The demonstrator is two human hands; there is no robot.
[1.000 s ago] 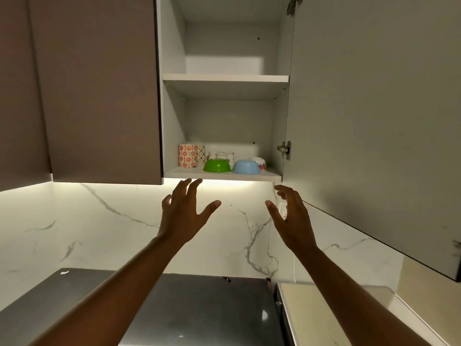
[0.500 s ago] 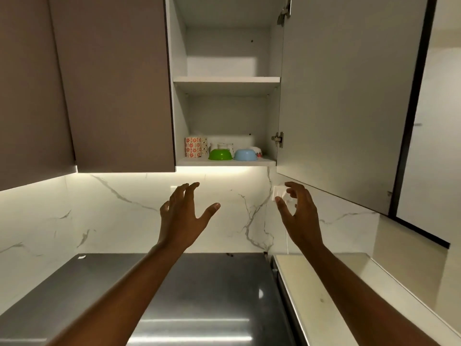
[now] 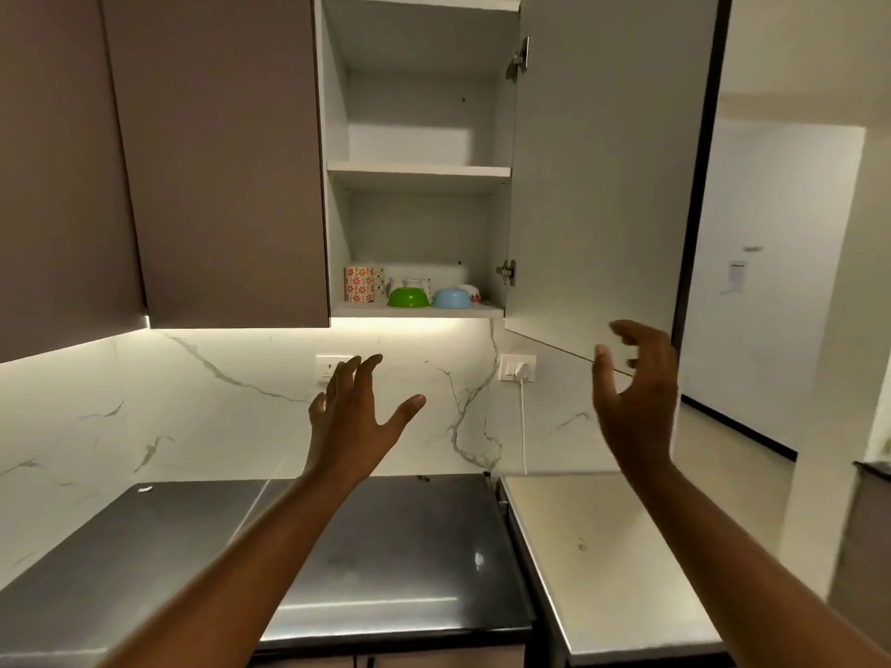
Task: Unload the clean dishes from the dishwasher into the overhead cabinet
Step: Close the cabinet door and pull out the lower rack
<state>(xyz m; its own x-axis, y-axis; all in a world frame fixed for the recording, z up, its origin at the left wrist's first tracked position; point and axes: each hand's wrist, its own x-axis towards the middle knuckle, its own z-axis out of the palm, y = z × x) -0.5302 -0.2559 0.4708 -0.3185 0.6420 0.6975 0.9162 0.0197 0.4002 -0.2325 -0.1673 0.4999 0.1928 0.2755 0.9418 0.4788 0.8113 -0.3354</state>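
Cabinet (image 3: 419,137) at upper centre stands open. Door (image 3: 598,176) swung out to the right, blocking approach from that side. Upper shelf (image 3: 418,170) bare across its width. Lower shelf (image 3: 418,309): patterned mug (image 3: 359,284), green bowl (image 3: 408,297), blue bowl (image 3: 452,298) fill the front edge; free height above them. Closed door (image 3: 217,156) walls the left.

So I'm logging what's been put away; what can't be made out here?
Head view only:
- Dishwasher: out of frame, so what remains is unknown.
- White cups: half hidden behind the green bowl, count unclear.
- Patterned bowl: mostly behind the blue bowl.
- Upper shelf: top surface unseen from below.
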